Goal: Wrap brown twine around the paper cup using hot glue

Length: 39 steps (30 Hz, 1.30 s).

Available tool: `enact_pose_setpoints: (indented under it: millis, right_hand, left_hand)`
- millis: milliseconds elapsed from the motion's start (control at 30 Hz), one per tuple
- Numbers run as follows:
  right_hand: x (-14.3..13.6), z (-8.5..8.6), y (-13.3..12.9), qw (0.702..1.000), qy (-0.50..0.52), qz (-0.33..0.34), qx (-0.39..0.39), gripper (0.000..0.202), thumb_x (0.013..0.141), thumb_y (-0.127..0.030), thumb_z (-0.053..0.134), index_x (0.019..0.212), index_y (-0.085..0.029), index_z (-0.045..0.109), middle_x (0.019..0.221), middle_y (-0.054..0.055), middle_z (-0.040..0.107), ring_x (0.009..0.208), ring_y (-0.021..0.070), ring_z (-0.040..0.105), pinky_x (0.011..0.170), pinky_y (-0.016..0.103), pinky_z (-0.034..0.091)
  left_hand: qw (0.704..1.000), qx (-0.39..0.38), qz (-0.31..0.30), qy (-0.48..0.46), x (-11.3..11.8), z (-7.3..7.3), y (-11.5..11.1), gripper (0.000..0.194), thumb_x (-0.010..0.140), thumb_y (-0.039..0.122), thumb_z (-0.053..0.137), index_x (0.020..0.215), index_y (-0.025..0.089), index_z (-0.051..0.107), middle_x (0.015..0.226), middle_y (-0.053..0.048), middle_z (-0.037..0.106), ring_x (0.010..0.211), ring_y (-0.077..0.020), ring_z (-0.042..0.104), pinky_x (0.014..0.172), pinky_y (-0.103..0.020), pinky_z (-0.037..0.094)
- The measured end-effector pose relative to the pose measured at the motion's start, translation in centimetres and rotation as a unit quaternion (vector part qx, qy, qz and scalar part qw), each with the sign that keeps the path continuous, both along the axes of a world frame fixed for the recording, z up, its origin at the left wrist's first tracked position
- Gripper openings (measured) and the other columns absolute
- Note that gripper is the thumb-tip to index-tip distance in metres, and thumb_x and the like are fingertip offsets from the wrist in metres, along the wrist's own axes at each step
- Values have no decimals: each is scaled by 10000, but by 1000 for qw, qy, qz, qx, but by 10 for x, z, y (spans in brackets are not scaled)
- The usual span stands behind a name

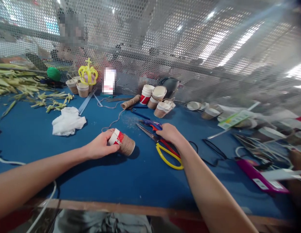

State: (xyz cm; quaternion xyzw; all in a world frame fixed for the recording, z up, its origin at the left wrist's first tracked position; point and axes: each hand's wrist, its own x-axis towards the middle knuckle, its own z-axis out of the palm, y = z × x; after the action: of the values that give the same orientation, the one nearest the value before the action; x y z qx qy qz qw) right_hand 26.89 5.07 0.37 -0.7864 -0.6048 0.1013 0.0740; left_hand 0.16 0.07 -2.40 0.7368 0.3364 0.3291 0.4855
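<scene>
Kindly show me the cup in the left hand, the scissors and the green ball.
Cup [126, 144], head view, on its twine wrapping.
Scissors [156, 140], head view, at the joint.
Green ball [53, 74], head view, front middle.

One perforated metal partition [138, 42], grey, is standing behind one blue worktable [111, 187]; one brown edge [97, 206] is bordering the near side; bright light streaks [240, 44] are showing at upper right.

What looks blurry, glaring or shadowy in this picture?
Head view: the green packet at right is blurred; head view: bright glare shows through the perforated panel, upper right; head view: dark shadow lies beside the twine-wrapped cup.
</scene>
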Motion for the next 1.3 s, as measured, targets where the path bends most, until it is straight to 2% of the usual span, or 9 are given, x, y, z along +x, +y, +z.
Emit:
enact_pose_setpoints:
  millis: [133,300,400,467,700,867,967,1133,1300]
  right_hand:
    - [2,5,-2,998,62,-10,9,40,623,-113,559,595,-117,588,501,65,595,542,195,594,514,267,406]
    - [-7,23,-23,979,178,-3,95,204,677,-152,556,877,-111,539,703,48,624,559,112,578,549,225,452]
    - [-17,34,-42,918,379,35,109,187,658,-253,616,780,-146,523,609,0,580,496,97,539,492,224,454]
    - [-26,37,-55,896,432,52,91,204,649,-310,633,702,-151,516,523,-18,547,451,92,513,440,216,433]
    - [-52,25,-82,890,418,168,67,222,727,-315,568,832,-121,591,575,9,595,437,87,525,424,212,433]
    - [-58,23,-90,909,375,175,53,194,744,-320,535,777,-146,613,439,-36,513,387,87,494,388,204,422]
    - [-62,21,-94,925,331,164,88,166,714,-330,571,712,-166,597,423,-37,506,370,103,483,372,223,412]
    - [-60,14,-93,920,266,236,166,120,712,-317,564,732,-214,622,573,12,605,565,173,569,531,293,457]
    - [-49,4,-92,915,210,290,186,150,689,-317,578,787,-238,660,482,4,538,561,188,543,542,298,415]
  left_hand:
    - [1000,-2,-2,6,1,0,-1,160,674,154,514,824,108,548,858,-33,510,738,-125,504,697,-256,435]
    - [1000,-6,-3,5,0,2,-1,175,678,180,514,829,97,544,844,-37,514,737,-129,503,703,-260,431]
    - [1000,-2,11,13,-2,4,1,180,681,218,519,814,98,541,806,-35,524,720,-137,499,691,-274,433]
    - [1000,9,22,20,-3,6,3,182,681,226,518,811,102,548,803,-34,534,724,-142,502,693,-278,433]
    - [998,34,34,51,-3,11,6,184,671,193,511,826,112,567,821,-37,566,754,-151,522,714,-288,441]
    - [998,7,29,46,-5,9,10,231,687,217,521,883,101,557,827,-44,581,736,-152,544,699,-290,455]
    - [999,-8,6,38,-6,7,11,243,704,222,519,906,94,555,852,-57,602,766,-162,559,720,-292,456]
    - [999,2,-3,38,-7,6,13,247,722,218,515,921,80,562,871,-70,614,769,-166,564,726,-297,452]
    - [1000,6,-11,28,-6,6,13,237,724,204,518,927,94,570,871,-55,624,776,-167,569,720,-284,453]
